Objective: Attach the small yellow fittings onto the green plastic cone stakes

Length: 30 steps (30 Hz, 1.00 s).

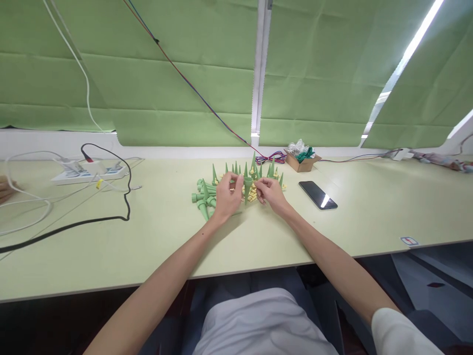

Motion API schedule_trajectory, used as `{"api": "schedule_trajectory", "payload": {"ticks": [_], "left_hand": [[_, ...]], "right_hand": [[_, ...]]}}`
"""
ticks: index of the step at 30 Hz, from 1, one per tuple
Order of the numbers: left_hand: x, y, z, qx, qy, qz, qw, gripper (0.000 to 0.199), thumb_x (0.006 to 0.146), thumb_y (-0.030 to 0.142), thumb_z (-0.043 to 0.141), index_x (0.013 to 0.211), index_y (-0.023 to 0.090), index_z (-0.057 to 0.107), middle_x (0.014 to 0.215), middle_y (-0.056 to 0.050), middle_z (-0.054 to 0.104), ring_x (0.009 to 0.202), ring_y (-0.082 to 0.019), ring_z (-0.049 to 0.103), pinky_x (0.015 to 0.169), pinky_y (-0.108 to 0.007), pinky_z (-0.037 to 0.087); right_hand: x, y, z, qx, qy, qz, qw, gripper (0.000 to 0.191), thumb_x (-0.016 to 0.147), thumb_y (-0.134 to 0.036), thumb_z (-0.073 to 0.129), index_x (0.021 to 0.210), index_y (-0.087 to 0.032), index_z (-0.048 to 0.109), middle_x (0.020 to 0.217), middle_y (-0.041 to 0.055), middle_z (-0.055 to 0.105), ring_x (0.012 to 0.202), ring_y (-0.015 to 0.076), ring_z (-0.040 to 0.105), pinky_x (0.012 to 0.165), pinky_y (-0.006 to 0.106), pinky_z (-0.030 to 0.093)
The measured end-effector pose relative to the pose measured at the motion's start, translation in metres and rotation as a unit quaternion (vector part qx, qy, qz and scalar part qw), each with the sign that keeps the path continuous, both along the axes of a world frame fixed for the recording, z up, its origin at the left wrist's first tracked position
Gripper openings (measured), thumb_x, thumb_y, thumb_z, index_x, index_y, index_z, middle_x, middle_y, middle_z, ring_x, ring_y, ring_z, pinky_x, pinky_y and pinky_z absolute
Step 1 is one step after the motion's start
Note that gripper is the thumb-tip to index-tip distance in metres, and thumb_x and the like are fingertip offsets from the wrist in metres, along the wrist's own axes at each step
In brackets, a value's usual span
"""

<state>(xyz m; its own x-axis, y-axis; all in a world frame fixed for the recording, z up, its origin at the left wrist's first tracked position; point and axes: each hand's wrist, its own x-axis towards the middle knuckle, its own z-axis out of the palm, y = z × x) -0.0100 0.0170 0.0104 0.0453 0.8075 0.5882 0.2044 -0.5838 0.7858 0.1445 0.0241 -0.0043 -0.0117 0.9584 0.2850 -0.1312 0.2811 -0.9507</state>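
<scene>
My left hand pinches a green plastic spike near its wide, hollow top, with the point downward. Close to that rim on the other side, my right hand is closed in a pinch; what its fingertips hold, if anything, is too small to make out. Small yellow pieces lie in a heap between and behind the hands. Several green spikes lie piled by my left hand. Behind, more green spikes stand point up, some with yellow parts at them.
A black phone lies right of my hands. Beyond it is a small cardboard box with clear plastic and green material. At left are a white power strip and a black cable. Another person's hand shows at the far left.
</scene>
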Motion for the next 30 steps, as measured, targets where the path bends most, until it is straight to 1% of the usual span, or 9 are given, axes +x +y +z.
{"api": "schedule_trajectory", "payload": {"ticks": [2,4,8,12,16,20,25,28,30], "left_hand": [[-0.0013,0.0005,0.0017,-0.054,-0.003,-0.013,0.998,0.046,0.094,0.053,0.046,0.065,0.017,0.050,0.051,0.002,0.049,0.042,-0.009,0.047,0.041,-0.021,0.037],[-0.0021,0.0022,0.0022,-0.109,-0.008,-0.023,0.994,0.055,0.094,0.058,0.043,0.056,0.017,0.050,0.042,0.002,0.045,0.036,-0.009,0.042,0.038,-0.022,0.033],[-0.0010,0.0061,0.0008,-0.201,-0.016,-0.068,0.977,0.064,0.091,0.065,0.042,0.052,0.016,0.055,0.042,-0.001,0.049,0.034,-0.010,0.044,0.035,-0.023,0.031],[0.0008,0.0069,0.0001,-0.247,-0.014,-0.114,0.962,0.067,0.088,0.069,0.043,0.053,0.015,0.058,0.045,-0.004,0.054,0.035,-0.010,0.046,0.035,-0.023,0.033],[0.0000,0.0067,0.0002,-0.257,-0.020,-0.138,0.956,0.066,0.086,0.070,0.046,0.053,0.014,0.059,0.048,-0.005,0.056,0.037,-0.012,0.049,0.035,-0.024,0.034],[-0.0017,0.0076,-0.0011,-0.248,-0.009,-0.153,0.956,0.064,0.087,0.069,0.047,0.057,0.014,0.060,0.054,-0.006,0.060,0.040,-0.012,0.051,0.036,-0.025,0.036],[-0.0031,0.0088,-0.0038,-0.238,0.001,-0.160,0.958,0.057,0.085,0.067,0.052,0.066,0.014,0.061,0.069,-0.007,0.065,0.045,-0.013,0.055,0.036,-0.024,0.039],[-0.0030,0.0087,-0.0040,-0.220,0.035,-0.154,0.962,0.053,0.086,0.065,0.051,0.072,0.014,0.061,0.074,-0.006,0.067,0.045,-0.013,0.056,0.035,-0.025,0.040],[-0.0030,0.0075,-0.0036,-0.203,0.072,-0.151,0.965,0.051,0.088,0.063,0.049,0.074,0.015,0.061,0.070,-0.005,0.066,0.043,-0.013,0.055,0.035,-0.025,0.040]], "right_hand": [[0.0007,0.0004,-0.0004,0.015,0.003,-0.003,1.000,0.036,0.074,-0.046,0.073,0.063,-0.019,0.051,0.045,-0.0063,0.049,0.031,0.0074,0.042,0.029,0.022,0.028],[0.0010,0.0001,-0.0004,0.034,0.000,-0.003,0.999,0.038,0.075,-0.049,0.072,0.064,-0.019,0.051,0.046,-0.0061,0.049,0.032,0.0071,0.042,0.030,0.022,0.027],[0.0002,-0.0017,0.0008,0.067,-0.013,-0.006,0.998,0.040,0.077,-0.053,0.070,0.066,-0.020,0.051,0.048,-0.0062,0.049,0.032,0.0068,0.041,0.031,0.022,0.027],[-0.0009,-0.0027,0.0008,0.084,-0.036,-0.008,0.996,0.041,0.077,-0.057,0.068,0.068,-0.020,0.052,0.049,-0.0061,0.048,0.033,0.0072,0.041,0.032,0.023,0.027],[-0.0008,-0.0027,0.0001,0.089,-0.048,-0.011,0.995,0.042,0.078,-0.059,0.067,0.068,-0.021,0.050,0.049,-0.0062,0.047,0.033,0.0074,0.040,0.033,0.023,0.028],[-0.0002,-0.0025,0.0006,0.084,-0.047,-0.012,0.995,0.043,0.077,-0.060,0.067,0.068,-0.021,0.050,0.049,-0.0066,0.046,0.033,0.0074,0.040,0.033,0.023,0.027],[0.0006,-0.0022,0.0008,0.071,-0.050,-0.020,0.996,0.044,0.076,-0.061,0.067,0.069,-0.021,0.051,0.047,-0.0066,0.047,0.033,0.0076,0.040,0.034,0.023,0.027],[0.0010,-0.0014,0.0001,0.063,-0.054,-0.026,0.996,0.044,0.076,-0.061,0.068,0.068,-0.021,0.050,0.046,-0.0069,0.044,0.032,0.0083,0.040,0.033,0.024,0.027],[0.0011,-0.0008,-0.0004,0.056,-0.058,-0.032,0.996,0.044,0.075,-0.061,0.067,0.067,-0.022,0.049,0.045,-0.0071,0.042,0.032,0.0085,0.039,0.033,0.024,0.026]]}}
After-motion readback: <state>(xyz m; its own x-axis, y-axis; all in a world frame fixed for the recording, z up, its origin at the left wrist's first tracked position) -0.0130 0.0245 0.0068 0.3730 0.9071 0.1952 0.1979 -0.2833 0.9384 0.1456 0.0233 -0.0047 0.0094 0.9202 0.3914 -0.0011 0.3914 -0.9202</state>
